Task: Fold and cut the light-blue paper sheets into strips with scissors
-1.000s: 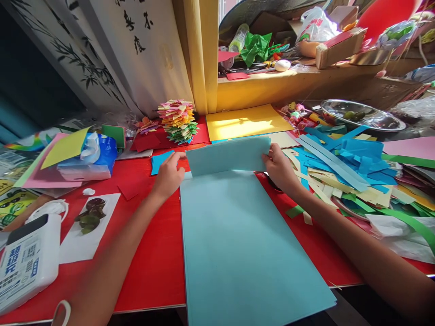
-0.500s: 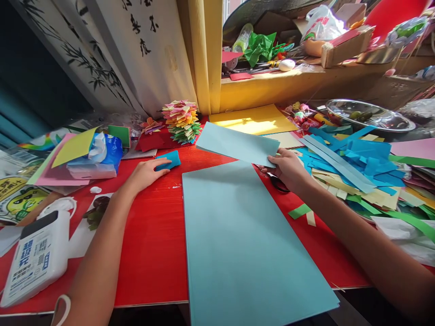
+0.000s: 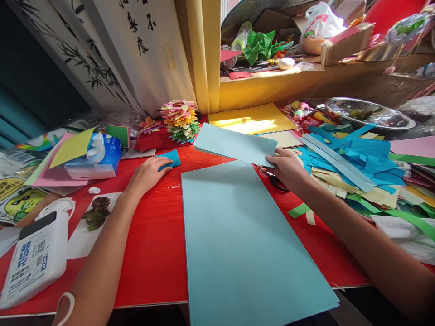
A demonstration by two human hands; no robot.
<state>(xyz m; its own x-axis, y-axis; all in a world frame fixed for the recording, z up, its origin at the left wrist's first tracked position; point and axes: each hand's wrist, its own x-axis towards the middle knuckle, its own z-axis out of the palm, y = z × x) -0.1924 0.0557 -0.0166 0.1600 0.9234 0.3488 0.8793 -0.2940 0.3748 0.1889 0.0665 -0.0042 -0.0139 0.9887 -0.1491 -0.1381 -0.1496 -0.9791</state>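
Note:
My left hand [image 3: 147, 174] rests on the red table, its fingers closed on a small blue folded paper [image 3: 172, 157]. At the right, my right hand [image 3: 285, 165] pinches the right end of a light blue paper piece [image 3: 234, 142], which is held over the far edge of a large light blue sheet stack [image 3: 251, 240]. The stack lies at the centre and overhangs the table's front edge. Under my right hand, black-handled scissors [image 3: 279, 183] show in part.
Cut paper strips [image 3: 360, 158] heap at the right, below a metal bowl [image 3: 370, 113]. A folded-paper stack [image 3: 180, 120] stands at the back. At the left are a tissue pack [image 3: 102, 154] and a white box [image 3: 36, 260].
My left forearm has shifted slightly right, uncovering more of the dark items on the white paper. The held light blue piece has moved slightly left.

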